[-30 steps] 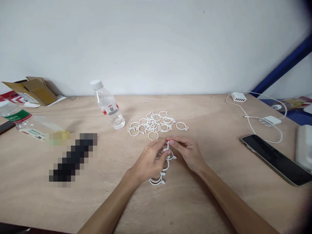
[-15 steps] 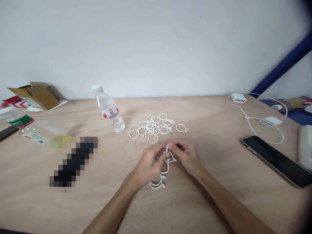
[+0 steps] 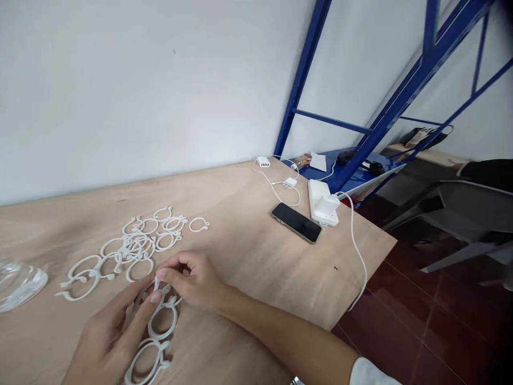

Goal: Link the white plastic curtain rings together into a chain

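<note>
Chain of white plastic curtain rings (image 3: 158, 321), at least three linked, held just above or on the desk (image 3: 256, 272) at lower left of view; contact with the surface cannot be told. Right hand (image 3: 196, 280): fingers (image 3: 180, 262) curled, thumb and forefinger closed in a pinch on the topmost ring near its tab. Left hand (image 3: 108, 337): fingers (image 3: 124, 305) extended and loosely together, thumb tip against the same ring from the opposite side; firmness of this contact cannot be told. White sleeve (image 3: 372, 373) at right forearm.

Loose pile of matching rings (image 3: 140, 246) lies just beyond the hands, partly overlapping. Two more rings (image 3: 80, 278) lie to its left, one single ring (image 3: 199, 224) to its right. Clear bottle base (image 3: 18, 283) at left edge of view, on its side.

Further right on desk: smartphone (image 3: 296, 222), face up, screen dark; white power bank (image 3: 320, 195); white USB charging hub (image 3: 263, 161); white adapter (image 3: 289, 183), with white cable (image 3: 355, 246) running over the desk edge. Blue metal shelving (image 3: 304, 69) behind. No writing legible on any item
</note>
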A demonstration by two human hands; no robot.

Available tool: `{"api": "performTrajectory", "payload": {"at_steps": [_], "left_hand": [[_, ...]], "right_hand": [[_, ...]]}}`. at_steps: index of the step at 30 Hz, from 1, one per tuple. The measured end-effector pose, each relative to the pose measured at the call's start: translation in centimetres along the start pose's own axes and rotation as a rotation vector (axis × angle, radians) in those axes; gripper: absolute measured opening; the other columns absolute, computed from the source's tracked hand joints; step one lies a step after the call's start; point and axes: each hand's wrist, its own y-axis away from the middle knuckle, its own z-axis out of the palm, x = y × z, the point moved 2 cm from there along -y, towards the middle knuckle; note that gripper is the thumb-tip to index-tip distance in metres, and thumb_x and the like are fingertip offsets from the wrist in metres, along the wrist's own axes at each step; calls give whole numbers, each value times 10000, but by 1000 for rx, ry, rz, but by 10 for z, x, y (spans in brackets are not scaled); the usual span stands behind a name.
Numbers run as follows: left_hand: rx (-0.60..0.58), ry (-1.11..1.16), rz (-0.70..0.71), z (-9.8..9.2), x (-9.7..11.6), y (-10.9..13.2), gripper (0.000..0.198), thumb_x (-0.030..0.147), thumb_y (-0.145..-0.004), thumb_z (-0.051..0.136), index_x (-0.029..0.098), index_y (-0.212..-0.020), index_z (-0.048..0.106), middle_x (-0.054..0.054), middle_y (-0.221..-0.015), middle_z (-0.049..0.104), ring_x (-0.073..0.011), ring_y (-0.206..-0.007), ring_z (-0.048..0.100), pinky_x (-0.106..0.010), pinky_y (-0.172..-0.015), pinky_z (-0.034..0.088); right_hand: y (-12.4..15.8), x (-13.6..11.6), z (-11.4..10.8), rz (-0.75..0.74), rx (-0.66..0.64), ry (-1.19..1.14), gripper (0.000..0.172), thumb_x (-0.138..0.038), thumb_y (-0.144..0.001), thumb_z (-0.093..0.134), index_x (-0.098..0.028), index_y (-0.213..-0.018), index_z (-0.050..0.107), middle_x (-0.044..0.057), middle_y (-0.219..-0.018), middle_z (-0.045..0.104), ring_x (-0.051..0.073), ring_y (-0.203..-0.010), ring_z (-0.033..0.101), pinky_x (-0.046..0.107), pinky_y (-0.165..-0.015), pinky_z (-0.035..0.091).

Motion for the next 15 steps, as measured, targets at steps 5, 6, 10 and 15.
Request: {"api": "performTrajectory", "payload": {"at_steps": [5,6,10,15], "left_hand": [[127,-162,10,-10,-5,-13,432,505,-900,409,238,-1163,623,-67,-1157,663,-277,-1122,578,-463,-1009,439],[139,-244,12,-10,-7,-16,432,506,-880,447,222,-1150,630,-82,-1089,664,-287,-1072,578,-491,-992,432],[94,-351,63,-4,-15,-20,329,439,-872,515,195,-1020,679,-85,-924,616,-263,-944,555,-460,-908,445],[33,-319,37,0,-14,-16,178,354,-871,548,199,-856,635,-61,-881,570,-243,-913,517,-419,-868,431]], "right_hand": [[3,-1,-4,-133,-119,194,136,-267,-820,590,-173,-764,672,-13,-687,620,113,-623,538,227,-582,415],[4,-2,-3,-193,-170,250,96,-205,-799,592,-173,-740,661,-11,-686,612,119,-644,545,229,-600,419],[9,-7,-3,-518,-137,446,153,-49,-696,553,-181,-708,629,18,-728,589,162,-737,547,283,-694,445],[7,-5,-4,-504,9,472,137,-82,-749,547,-195,-727,621,33,-744,597,185,-769,567,306,-706,469]]}}
